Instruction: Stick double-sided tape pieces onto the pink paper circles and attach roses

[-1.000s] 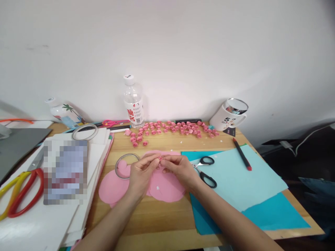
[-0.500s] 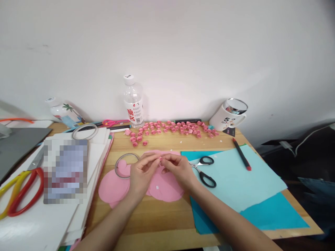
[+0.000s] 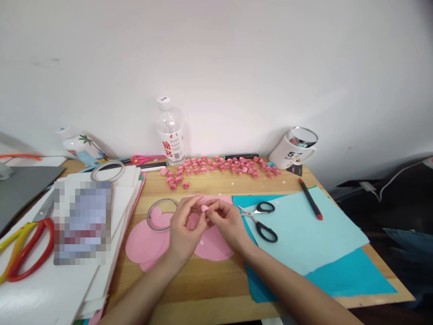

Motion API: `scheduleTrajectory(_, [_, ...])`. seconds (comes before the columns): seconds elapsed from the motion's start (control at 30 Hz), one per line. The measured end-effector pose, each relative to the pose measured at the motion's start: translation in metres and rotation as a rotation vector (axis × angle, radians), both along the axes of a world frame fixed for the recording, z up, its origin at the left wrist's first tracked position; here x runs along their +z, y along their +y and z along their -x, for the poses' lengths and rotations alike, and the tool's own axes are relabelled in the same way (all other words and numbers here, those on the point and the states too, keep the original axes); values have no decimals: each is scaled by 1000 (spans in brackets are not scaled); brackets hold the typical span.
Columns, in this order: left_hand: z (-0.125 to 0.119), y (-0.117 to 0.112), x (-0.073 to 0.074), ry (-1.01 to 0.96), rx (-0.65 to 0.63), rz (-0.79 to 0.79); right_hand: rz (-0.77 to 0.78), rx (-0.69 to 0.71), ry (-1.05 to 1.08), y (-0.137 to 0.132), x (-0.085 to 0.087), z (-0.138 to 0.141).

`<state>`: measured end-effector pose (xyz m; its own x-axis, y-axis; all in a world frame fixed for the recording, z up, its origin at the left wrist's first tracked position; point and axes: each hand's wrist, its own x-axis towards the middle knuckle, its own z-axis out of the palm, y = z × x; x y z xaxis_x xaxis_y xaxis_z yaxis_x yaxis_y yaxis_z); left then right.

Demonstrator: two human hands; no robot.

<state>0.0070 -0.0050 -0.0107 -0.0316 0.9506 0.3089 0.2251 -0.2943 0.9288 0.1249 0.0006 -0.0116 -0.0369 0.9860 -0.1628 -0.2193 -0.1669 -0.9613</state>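
Above the pink paper discs [image 3: 145, 243] at mid-table: left hand [image 3: 184, 228] and right hand [image 3: 226, 222] meet fingertip to fingertip, both pinched on a small pink paper piece [image 3: 204, 208], other fingers curled in. Piece looks thin, near weightless and soft, so it likely creases or tears under a hard squeeze. Best held at its edge between thumb and forefinger pads, light pressure. Black scissors [image 3: 262, 222] lie just right of the hands, clear tape ring [image 3: 162, 215] just left, and a row of rolled pink buds [image 3: 219, 166] near the wall.

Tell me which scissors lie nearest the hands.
The black-handled scissors, on the blue paper beside the right hand. The pink pair lies back by the bottle; the red pair far left.
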Motion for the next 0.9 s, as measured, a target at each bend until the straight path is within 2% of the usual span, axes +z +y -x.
scheduleTrajectory(0.17, [0, -1, -3, 28, -1, -9, -57, 14, -66, -1, 3, -3])
scheduleTrajectory(0.37, [-1, -2, 0, 2, 3, 9, -150, -8, -163, -2, 4, -3])
scheduleTrajectory(0.63, [-1, -1, -1, 92, 21, -75, -324, -55, -346, -6, 6, -3])
scheduleTrajectory(0.73, [0, -1, -4, 86, 3, -122, -286, -48, -280, -6, 4, -2])
scheduleTrajectory(0.9, [1, -2, -4, 14, -16, -98, -130, 36, -57, -3, 1, -1])
